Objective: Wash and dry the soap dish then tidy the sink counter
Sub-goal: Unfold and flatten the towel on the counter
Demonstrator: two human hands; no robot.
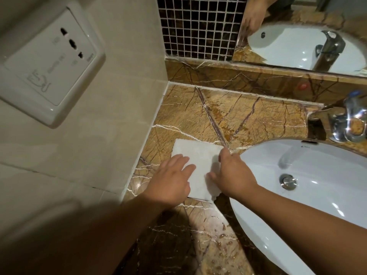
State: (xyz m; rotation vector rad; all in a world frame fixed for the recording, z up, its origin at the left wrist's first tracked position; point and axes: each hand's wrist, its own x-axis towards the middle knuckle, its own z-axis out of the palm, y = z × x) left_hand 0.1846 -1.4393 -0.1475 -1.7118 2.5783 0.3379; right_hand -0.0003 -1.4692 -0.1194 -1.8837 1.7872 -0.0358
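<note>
A white folded cloth (198, 155) lies flat on the brown marble counter (248, 116), left of the white sink basin (317, 175). My left hand (170, 179) rests palm down on the cloth's left part, fingers spread. My right hand (232, 173) presses on the cloth's right edge, with the fingers curled at that edge and the thumb on top. No soap dish is in view.
A chrome tap (345, 124) stands behind the basin at the right. A white wall socket (49, 64) sits on the beige tiled wall at the left. A mirror (297, 32) and dark mosaic tiles (198, 26) back the counter. Water drops lie on the near counter.
</note>
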